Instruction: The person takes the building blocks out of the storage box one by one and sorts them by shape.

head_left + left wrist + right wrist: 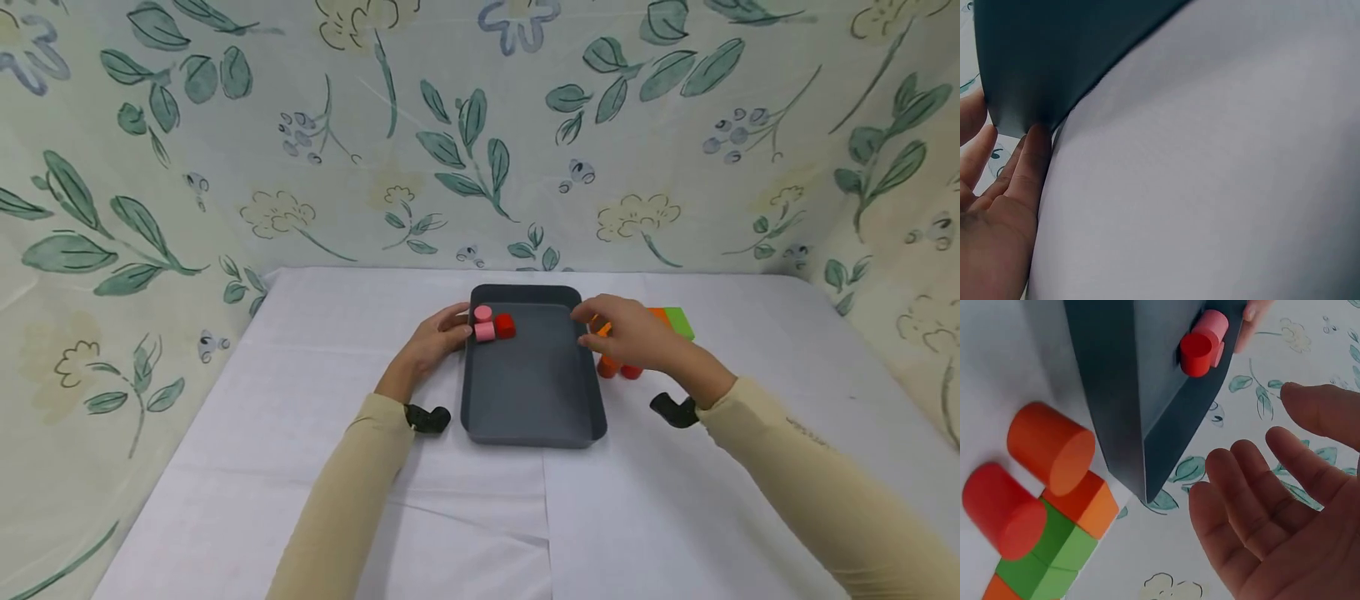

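Left hand (435, 340) touching tray (528, 392), right hand (626, 333) hovering

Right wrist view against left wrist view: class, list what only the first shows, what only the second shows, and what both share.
Only the right wrist view shows the open right hand, a red cylinder and pink cylinder in the tray, and blocks outside it: an orange cylinder, another red cylinder and green blocks. Only the left wrist view shows the left hand, fingers touching the tray's outer corner. Both share the grey tray and white cloth.
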Motion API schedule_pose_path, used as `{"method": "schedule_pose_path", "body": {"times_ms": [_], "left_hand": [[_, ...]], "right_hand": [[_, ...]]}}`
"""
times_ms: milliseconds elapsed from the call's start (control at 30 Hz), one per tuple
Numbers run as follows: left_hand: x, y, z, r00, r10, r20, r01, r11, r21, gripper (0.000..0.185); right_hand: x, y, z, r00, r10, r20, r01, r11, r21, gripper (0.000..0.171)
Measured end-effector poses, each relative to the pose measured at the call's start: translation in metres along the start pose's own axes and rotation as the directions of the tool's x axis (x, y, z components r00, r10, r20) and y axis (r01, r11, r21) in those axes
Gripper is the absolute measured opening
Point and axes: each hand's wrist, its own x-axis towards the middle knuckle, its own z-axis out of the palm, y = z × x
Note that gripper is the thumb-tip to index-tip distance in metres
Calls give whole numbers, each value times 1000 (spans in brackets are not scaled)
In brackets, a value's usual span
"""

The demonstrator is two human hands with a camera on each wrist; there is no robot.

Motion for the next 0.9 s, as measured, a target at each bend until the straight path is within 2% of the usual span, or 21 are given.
{"method": "schedule_pose_path", "body": {"times_ms": [100, 300, 600, 733, 900], "left_hand": [[0, 0, 0, 1000, 3, 5, -3, 1000, 4, 57], [-1, 1, 0, 1000, 4, -5, -4, 1000, 0, 57], [-2, -1, -1, 1000, -5, -7, 5, 1000, -11, 57], [-2, -1, -1, 1000, -6, 3, 6, 1000, -15, 57], [-1, 0, 0, 1000, 4, 4, -4, 1000, -24, 55]], "right_hand": [[8, -6, 9, 998, -44, 40, 46, 998, -40, 37], [28, -26, 16, 993, -101, 63, 105, 992, -75, 36], [66, -47, 35, 988, -93, 126, 100, 994, -48, 37], [82, -51, 50, 986, -84, 145, 96, 992, -79, 36], [98, -57, 66, 985, -118, 123, 134, 983, -128, 36]]}}
